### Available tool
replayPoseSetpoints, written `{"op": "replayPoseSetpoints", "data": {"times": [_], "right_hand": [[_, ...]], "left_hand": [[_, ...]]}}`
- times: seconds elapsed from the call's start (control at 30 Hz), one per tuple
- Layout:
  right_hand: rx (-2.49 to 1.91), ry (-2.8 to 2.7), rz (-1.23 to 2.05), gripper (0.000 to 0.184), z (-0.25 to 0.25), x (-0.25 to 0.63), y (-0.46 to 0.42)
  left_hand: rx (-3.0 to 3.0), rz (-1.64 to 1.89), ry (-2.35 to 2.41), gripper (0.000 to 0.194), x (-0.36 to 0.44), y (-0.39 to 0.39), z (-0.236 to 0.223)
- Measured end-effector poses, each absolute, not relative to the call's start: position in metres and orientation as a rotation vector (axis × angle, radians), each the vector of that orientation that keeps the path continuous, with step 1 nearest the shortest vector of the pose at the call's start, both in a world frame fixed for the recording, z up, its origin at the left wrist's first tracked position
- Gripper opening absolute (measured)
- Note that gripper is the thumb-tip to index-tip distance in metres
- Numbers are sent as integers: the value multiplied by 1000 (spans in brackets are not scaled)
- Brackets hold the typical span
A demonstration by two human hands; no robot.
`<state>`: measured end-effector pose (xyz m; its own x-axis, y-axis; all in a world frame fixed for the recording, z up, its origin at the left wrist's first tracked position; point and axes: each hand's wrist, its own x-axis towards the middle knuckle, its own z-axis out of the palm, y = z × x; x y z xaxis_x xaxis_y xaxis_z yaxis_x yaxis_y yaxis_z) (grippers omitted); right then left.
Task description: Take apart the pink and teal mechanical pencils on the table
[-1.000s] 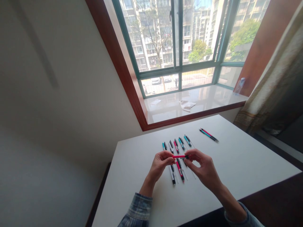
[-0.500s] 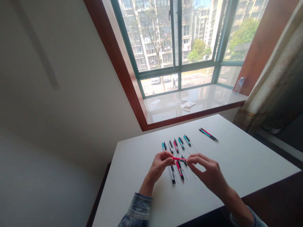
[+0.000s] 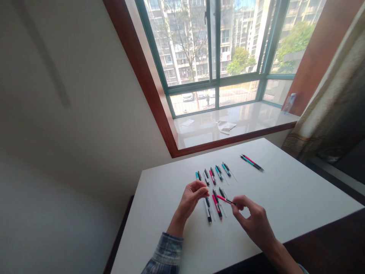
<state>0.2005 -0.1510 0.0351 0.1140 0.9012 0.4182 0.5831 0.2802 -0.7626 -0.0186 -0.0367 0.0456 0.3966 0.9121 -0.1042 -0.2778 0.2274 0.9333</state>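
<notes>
My right hand (image 3: 249, 215) pinches one end of a red and black pen piece (image 3: 224, 198) between thumb and forefinger. The piece slants up to the left, its red end over the pen parts. My left hand (image 3: 193, 198) is closed in a pinch to the left; whatever its fingertips hold, if anything, is too small to make out. Below and between the hands lie a red pen barrel (image 3: 216, 206) and a white pen barrel (image 3: 209, 213), with black pen parts and thin refills beside them. A back row has another red barrel (image 3: 212, 177) and a teal barrel (image 3: 218, 173).
Two whole-looking pens (image 3: 252, 163), one red and one teal, lie together toward the back right of the white table (image 3: 296, 182). Behind it, a window sill (image 3: 196, 137) bears a white cloth (image 3: 226, 126) and a clear bottle (image 3: 289, 103). A curtain (image 3: 316, 110) hangs at right.
My right hand has drawn the red pen piece away from my left hand, moving right and down toward me. The left hand stays nearly in place, still pinched.
</notes>
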Motion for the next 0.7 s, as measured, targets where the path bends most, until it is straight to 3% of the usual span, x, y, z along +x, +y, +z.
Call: {"op": "replayPoseSetpoints", "data": {"times": [0.7], "right_hand": [[-1393,-1762,524,19,-8,206,-165]], "left_hand": [[1029,954,778,28,-17,-36,44]]}}
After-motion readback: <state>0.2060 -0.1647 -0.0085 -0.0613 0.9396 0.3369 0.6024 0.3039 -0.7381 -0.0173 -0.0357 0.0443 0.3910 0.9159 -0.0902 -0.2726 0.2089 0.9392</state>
